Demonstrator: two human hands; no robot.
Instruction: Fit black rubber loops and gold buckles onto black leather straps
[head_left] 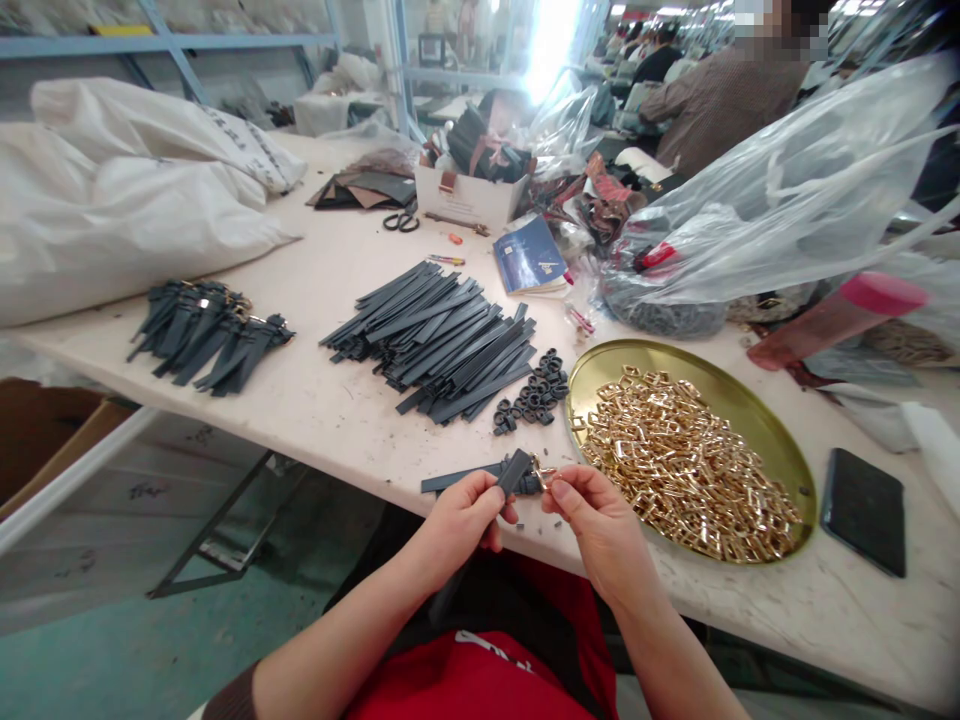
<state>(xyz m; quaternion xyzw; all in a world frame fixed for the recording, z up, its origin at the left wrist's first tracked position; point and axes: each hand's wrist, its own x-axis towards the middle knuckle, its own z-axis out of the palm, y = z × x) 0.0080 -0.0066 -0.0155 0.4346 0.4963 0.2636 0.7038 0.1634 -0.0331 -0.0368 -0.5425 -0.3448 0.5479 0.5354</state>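
My left hand is closed around a dark strap at the table's near edge. My right hand pinches a small gold buckle at the strap's end. Another dark strap lies flat on the table just behind my left hand. Right of my hands a round gold tray holds a heap of gold buckles. Behind my hands lie a cluster of small black loops and a large pile of loose dark straps.
A pile of assembled straps lies at the left. A black phone, a pink bottle, a blue booklet, scissors, a white box and plastic bags surround the area. A person sits at the far right.
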